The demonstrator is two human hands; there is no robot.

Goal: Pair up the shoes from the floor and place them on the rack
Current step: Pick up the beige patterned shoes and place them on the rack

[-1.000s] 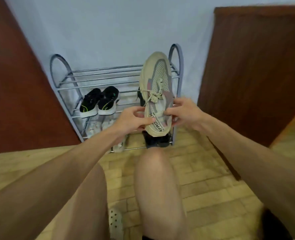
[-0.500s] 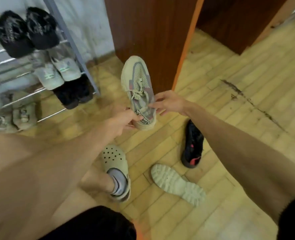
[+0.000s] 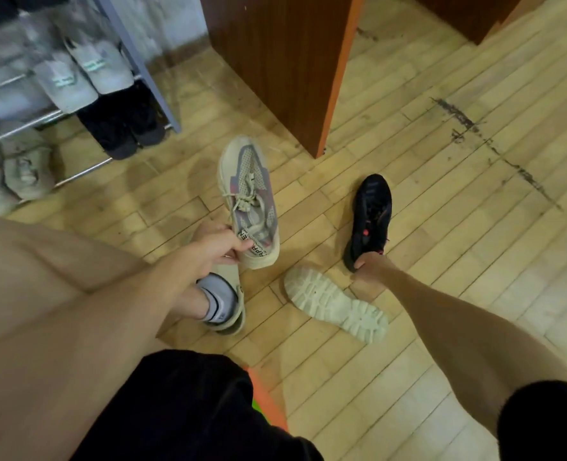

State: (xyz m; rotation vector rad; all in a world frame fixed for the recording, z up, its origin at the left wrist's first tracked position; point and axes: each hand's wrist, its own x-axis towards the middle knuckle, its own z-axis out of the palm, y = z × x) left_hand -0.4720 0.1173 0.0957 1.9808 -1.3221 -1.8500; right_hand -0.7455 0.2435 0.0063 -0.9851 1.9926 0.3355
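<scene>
My left hand [image 3: 213, 249] grips a beige sneaker [image 3: 249, 201] with pink panels by its heel and holds it above the floor, toe pointing away. My right hand [image 3: 370, 265] reaches down to a black sneaker [image 3: 372, 212] with red accents on the floor, fingers curled round its heel. A second beige sneaker [image 3: 335, 304] lies sole-up on the floor between my hands. The metal shoe rack [image 3: 142, 66] stands at the upper left, with grey, black and beige pairs on its shelves.
A brown wooden panel [image 3: 282, 61] with an orange edge stands on the parquet just beyond the held sneaker. My own foot in a beige clog [image 3: 224, 306] and grey sock is planted below my left hand. Open floor stretches to the right.
My view swung from the rack down to the floor. My right hand let go of the beige sneaker and dropped to the black sneaker's heel. The left hand lowered the beige sneaker.
</scene>
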